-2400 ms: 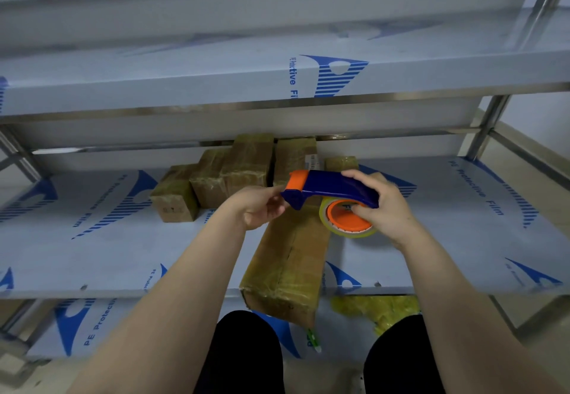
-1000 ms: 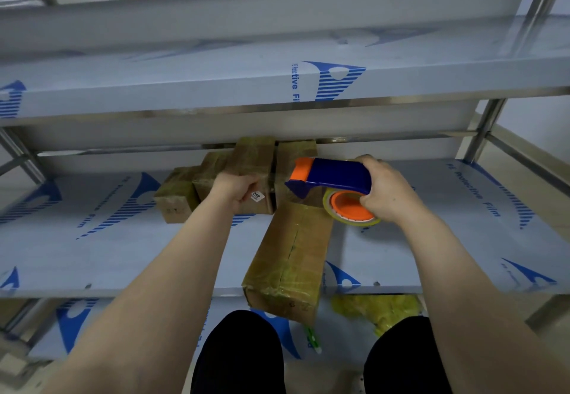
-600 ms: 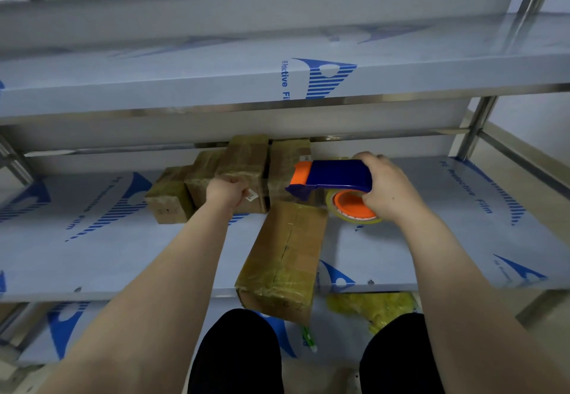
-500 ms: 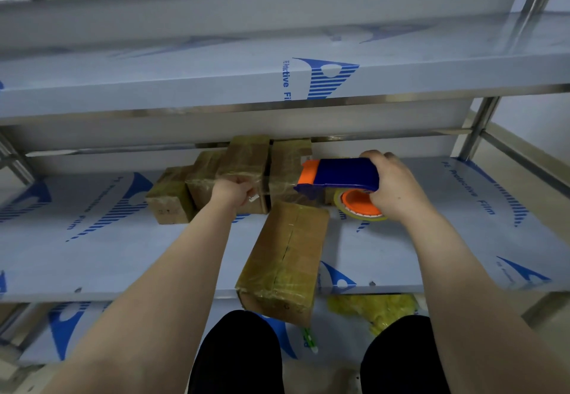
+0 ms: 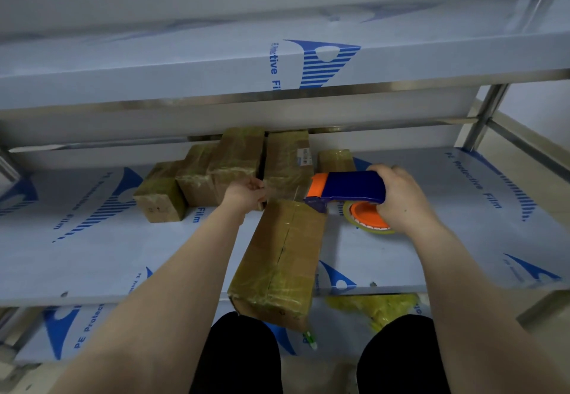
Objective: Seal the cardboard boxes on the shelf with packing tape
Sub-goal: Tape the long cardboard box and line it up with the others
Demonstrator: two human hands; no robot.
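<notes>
Tape dispenser [image 5: 348, 186] at the box's [image 5: 283, 254] far end
Right hand [image 5: 401, 196] grips it; left hand [image 5: 245, 193] curls at that end, its grip unclear.

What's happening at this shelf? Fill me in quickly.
A person's right hand grips a blue-and-orange tape dispenser, its nose at the far end of a long box overhanging the shelf edge. The left hand is at that box's far corner, beside other taped boxes; what it grips is unclear.

Film-covered shelf [image 5: 431, 254] — perhaps five taped boxes [image 5: 234, 165] clustered at its back, one long box [image 5: 283, 257] overhanging the front edge.
</notes>
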